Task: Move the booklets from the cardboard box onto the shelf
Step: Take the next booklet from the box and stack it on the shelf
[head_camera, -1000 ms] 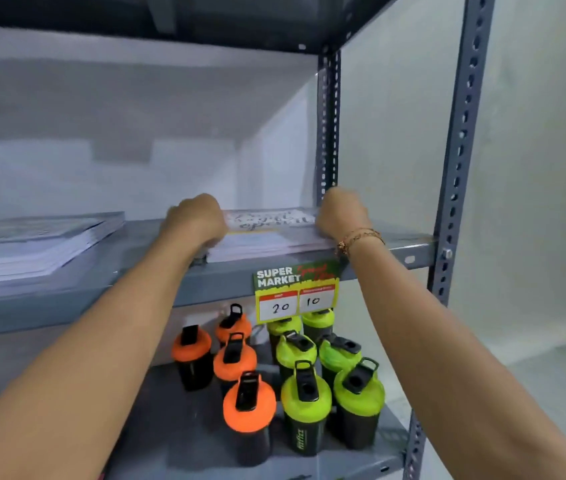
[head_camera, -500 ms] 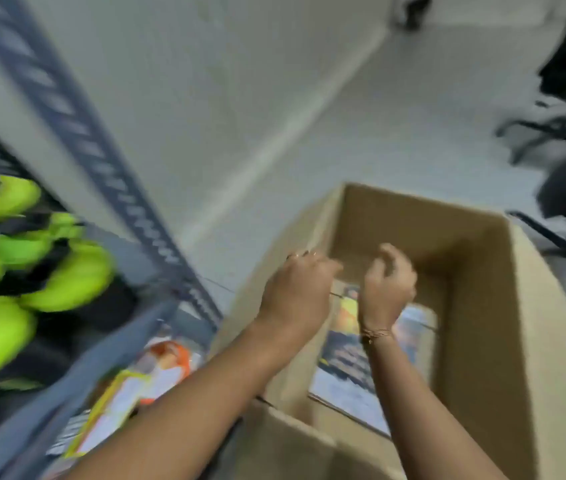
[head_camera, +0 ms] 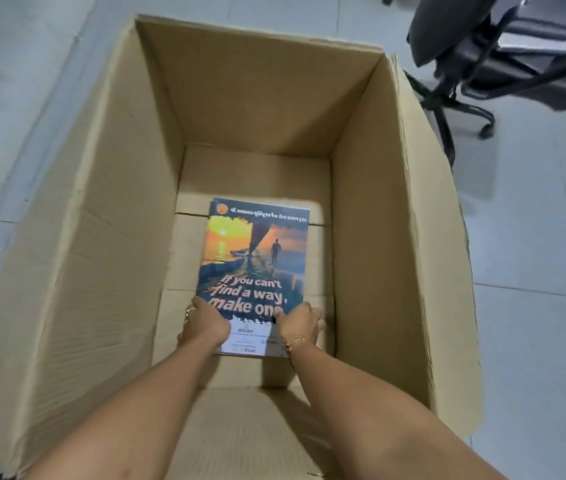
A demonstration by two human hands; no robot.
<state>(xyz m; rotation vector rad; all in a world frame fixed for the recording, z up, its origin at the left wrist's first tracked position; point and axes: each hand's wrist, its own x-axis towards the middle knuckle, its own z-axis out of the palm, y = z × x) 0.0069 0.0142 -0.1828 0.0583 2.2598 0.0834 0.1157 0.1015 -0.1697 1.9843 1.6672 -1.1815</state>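
A tall open cardboard box (head_camera: 101, 237) fills the view from above. On its bottom lies a stack of booklets (head_camera: 257, 251) with a sunset cover and the words "If you can't find a way, make one". Both my arms reach down into the box. My left hand (head_camera: 205, 323) grips the stack's near left corner, fingers curled under the edge. My right hand (head_camera: 300, 323), with a thin bracelet on the wrist, grips the near right corner, thumb on the cover. The shelf is out of view.
The box stands on a pale tiled floor (head_camera: 534, 323). A black office chair (head_camera: 465, 64) with a wheeled base stands beyond the box's far right corner. A wall edge runs along the left.
A second ago both hands rested on booklets on the shelf. I have since turned down to the box, and both hands have dropped inside and closed on the stack's near corners.
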